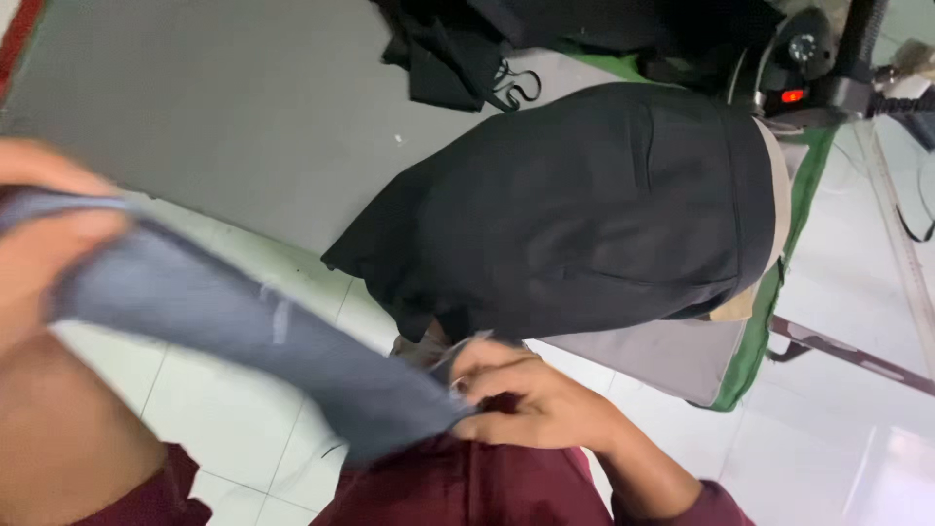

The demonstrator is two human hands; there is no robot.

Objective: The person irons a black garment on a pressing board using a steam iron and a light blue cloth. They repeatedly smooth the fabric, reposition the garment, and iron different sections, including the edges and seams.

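Left hand (44,229) raised close to the camera at the left edge, blurred, fingers folded over one end of a blue-grey cloth (243,321), grip closed on it, forearm in a dark red sleeve (146,497) dropping toward the lower left corner. Right hand (526,399) lower and near the middle, wrist bent, knuckles up, fingers curled in, grip pinching the other end of the same cloth just in front of the body. Cloth stretched as a slanting band between both hands, high at the left, low at the right, held in the air above the white tiled floor (243,409). Beyond the right hand, a black garment (584,214) draped over a padded board with a green edge (779,302), close to but apart from the fingers. Further back, a pile of black fabric (458,49) on a grey surface (214,107). At the top right, a dark iron (804,68) with a small red light
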